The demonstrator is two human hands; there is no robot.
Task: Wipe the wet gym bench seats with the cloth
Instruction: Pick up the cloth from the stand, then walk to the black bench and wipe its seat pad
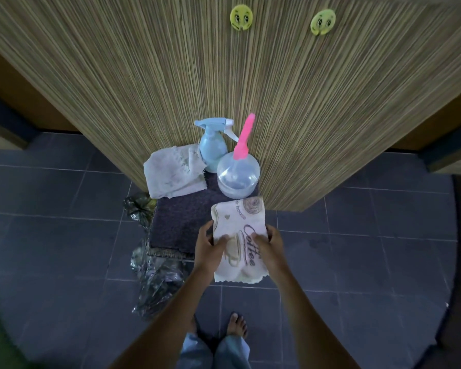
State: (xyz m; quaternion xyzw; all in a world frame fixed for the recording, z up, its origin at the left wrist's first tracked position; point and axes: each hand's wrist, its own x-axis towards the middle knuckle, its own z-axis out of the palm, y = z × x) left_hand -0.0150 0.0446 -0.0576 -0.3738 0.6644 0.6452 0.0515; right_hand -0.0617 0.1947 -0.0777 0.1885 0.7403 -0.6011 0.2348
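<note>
Both arms outstretched; left hand (pixel 207 245), right hand (pixel 268 245) gripping cloth (pixel 241 239).

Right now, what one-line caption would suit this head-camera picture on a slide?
Both hands, left hand and right hand, hold a Coffee-printed cloth above a dark mat, near a blue spray bottle.

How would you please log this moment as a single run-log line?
phase: holding cloth | hands: left hand and right hand both grip printed cloth | nearby: blue spray bottle, white rag | bench: not visible
</note>
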